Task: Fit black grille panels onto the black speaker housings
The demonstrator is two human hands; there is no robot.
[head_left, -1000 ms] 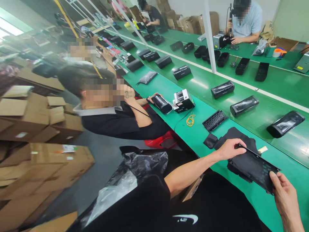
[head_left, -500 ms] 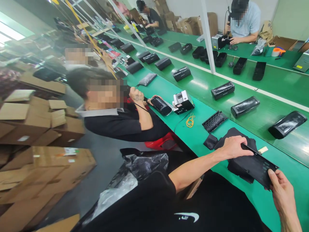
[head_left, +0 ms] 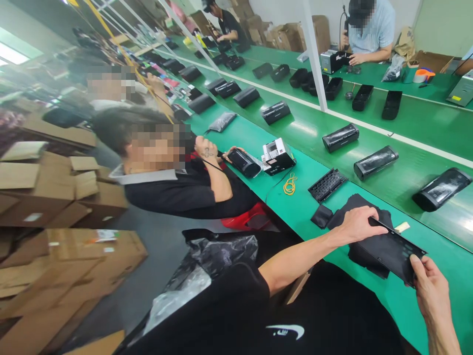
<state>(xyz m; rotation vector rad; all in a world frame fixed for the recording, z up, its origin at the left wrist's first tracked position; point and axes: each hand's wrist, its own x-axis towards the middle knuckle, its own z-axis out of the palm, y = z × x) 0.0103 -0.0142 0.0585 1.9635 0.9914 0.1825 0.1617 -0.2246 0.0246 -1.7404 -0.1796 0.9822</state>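
A flat black panel (head_left: 395, 247) is held tilted between my two hands, over the bench's near edge. My left hand (head_left: 360, 225) pinches its upper left corner, thumb on the face. My right hand (head_left: 429, 276) grips the right end, with the thumb on top and fingers behind. Beneath the panel lies a pile of black cloth-like sheets (head_left: 356, 202). Left of the pile are a small black square piece (head_left: 321, 217) and a black perforated panel (head_left: 327, 185). A pale strip (head_left: 402, 227) rests just beyond the held panel.
Black cylindrical housings (head_left: 376, 161) stand in rows on the green conveyor (head_left: 306, 129). A white-and-black device (head_left: 279, 156) and a yellow cord bundle (head_left: 289, 184) are on the bench. A person (head_left: 177, 190) sits at left holding a housing. Cardboard boxes (head_left: 92, 261) are stacked farther left.
The camera view has shifted slightly. Both hands keep their grip on the panel, which is tilted a little differently. Far left, another person's raised hand has come into view.
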